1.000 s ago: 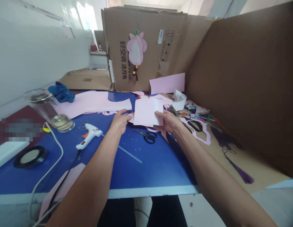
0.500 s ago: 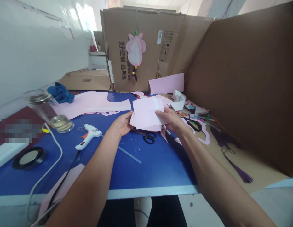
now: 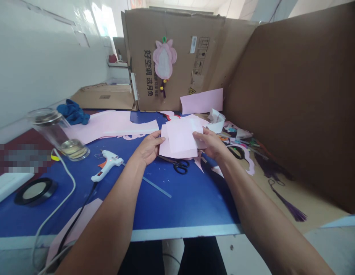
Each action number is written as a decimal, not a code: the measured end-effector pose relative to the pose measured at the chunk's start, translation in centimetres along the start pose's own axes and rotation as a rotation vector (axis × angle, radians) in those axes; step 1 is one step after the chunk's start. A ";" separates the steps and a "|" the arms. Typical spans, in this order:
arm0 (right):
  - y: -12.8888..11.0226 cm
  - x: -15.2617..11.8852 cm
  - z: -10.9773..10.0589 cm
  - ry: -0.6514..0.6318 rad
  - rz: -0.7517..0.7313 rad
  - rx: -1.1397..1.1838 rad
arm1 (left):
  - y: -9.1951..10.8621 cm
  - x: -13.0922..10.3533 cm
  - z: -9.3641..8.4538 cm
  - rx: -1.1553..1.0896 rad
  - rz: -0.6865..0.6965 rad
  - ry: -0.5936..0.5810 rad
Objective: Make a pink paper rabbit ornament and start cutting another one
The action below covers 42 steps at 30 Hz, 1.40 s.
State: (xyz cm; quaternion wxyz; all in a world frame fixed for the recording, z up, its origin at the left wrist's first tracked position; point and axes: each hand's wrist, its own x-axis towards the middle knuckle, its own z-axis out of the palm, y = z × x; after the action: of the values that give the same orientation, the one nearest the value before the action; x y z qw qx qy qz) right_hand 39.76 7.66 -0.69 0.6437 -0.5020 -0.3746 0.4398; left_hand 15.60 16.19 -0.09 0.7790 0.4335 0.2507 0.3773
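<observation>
Several pale pink paper sheets (image 3: 181, 137) overlap between my two hands, above the blue table. My left hand (image 3: 151, 148) pinches their left edge, thumb on top. On the right side, my right hand (image 3: 211, 143) grips the sheets with its thumb on the upper one and its fingers hidden below. Just under the papers lies a pair of scissors (image 3: 181, 166) with black handles, the blades partly covered. Left of my left hand rests a white glue gun (image 3: 107, 166), and a clear glue stick (image 3: 157, 187) lies in front of it.
A glass bottle (image 3: 73, 147), a roll of black tape (image 3: 36, 191) and a white cable (image 3: 70, 173) are at the left. Large cardboard panels (image 3: 292, 95) stand at the back and right. Pink paper scraps and a purple tassel (image 3: 290, 206) lie on the right.
The upper pink sheet has shifted right over the lower one. My right hand has moved slightly right, and my left thumb now lies on the lower sheet.
</observation>
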 end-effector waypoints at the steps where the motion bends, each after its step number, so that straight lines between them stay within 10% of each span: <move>1: 0.0 0.0 -0.1 0.013 -0.014 0.005 | 0.0 0.0 0.0 0.002 0.010 0.015; 6: -0.1 0.3 -0.4 -0.014 -0.051 -0.009 | -0.6 0.4 -0.1 0.041 -0.004 0.081; 14: -0.4 1.8 -3.9 0.469 -0.328 -0.161 | 1.0 0.3 -0.8 0.022 0.221 0.081; 29: -3.7 -2.8 -0.2 -0.378 0.092 -0.195 | 0.3 -0.4 0.2 0.097 -0.007 -0.076; 42: -2.3 -1.0 0.3 -0.176 0.094 0.047 | -1.0 -0.2 1.4 0.126 0.133 0.088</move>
State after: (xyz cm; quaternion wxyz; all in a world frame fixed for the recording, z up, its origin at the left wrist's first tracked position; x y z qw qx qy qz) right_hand 39.54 6.58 1.58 0.5984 -0.4631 -0.3954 0.5207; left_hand 16.86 15.01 -0.29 0.7117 0.4801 0.2787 0.4304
